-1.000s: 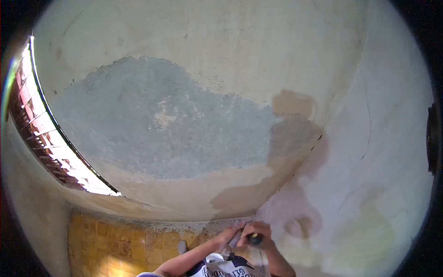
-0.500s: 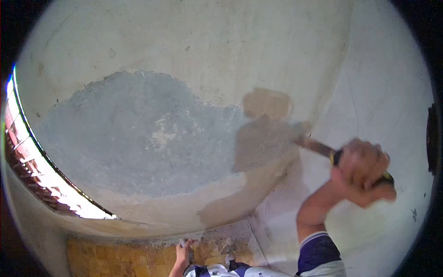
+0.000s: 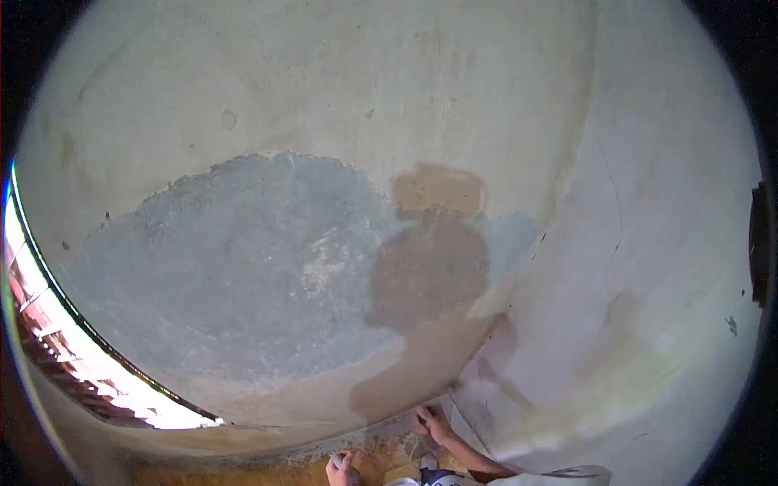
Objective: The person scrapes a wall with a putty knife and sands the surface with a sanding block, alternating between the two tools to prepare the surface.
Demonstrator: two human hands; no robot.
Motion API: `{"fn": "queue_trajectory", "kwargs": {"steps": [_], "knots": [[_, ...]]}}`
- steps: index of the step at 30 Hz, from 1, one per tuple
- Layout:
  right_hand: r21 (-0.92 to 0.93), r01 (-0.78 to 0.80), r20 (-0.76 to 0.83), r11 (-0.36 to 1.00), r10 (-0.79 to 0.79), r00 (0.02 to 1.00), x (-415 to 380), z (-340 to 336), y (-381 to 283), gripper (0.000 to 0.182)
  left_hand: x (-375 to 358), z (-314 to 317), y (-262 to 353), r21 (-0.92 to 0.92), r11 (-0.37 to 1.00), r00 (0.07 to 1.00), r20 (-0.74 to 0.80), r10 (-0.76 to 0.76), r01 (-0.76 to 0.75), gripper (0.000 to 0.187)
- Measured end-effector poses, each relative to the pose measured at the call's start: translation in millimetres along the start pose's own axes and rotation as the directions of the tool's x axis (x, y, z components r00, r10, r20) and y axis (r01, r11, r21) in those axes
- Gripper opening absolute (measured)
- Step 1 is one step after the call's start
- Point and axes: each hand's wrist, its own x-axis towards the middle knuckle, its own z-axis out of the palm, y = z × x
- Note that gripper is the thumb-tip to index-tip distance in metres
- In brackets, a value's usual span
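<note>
At the bottom of the head view, my right hand (image 3: pixel 434 423) is down by the foot of the wall, with its fingers closed. The scraper with the black and yellow handle that it gripped earlier is mostly hidden; only something dark shows by the fingers. My left hand (image 3: pixel 342 471) is at the lower edge, closed around a small greyish thing too small to name. Before me the pale wall (image 3: pixel 486 73) carries a large rough grey patch (image 3: pixel 235 251) with ragged edges and a lighter scuffed spot (image 3: pixel 324 263).
On the left is a bright window opening (image 3: pixel 73 348) with bars. A whiter side wall (image 3: pixel 648 186) with a thin crack meets the main wall on the right. Yellow-brown floor tiles (image 3: pixel 377 462) show below. My shadow (image 3: pixel 429 275) falls over the patch.
My right hand has dropped from the right side wall, where it held the scraper raised, to low near the wall's base. The view has shifted, so the wall patch sits lower and further right.
</note>
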Motion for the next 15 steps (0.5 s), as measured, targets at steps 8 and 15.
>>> {"fn": "queue_trajectory", "kwargs": {"steps": [8,15], "knots": [[-0.477,0.260,0.084,0.840,-0.251,0.964,18,-51,-186,0.038,17,20,45,-0.078,0.980,0.976,0.140,-0.169,0.181,0.017],[0.302,0.953,0.253,0.021,-0.966,-0.059,-16,37,-412,0.038,30,44,35,-0.062,0.996,0.983,0.177,-0.047,0.058,0.022]]}}
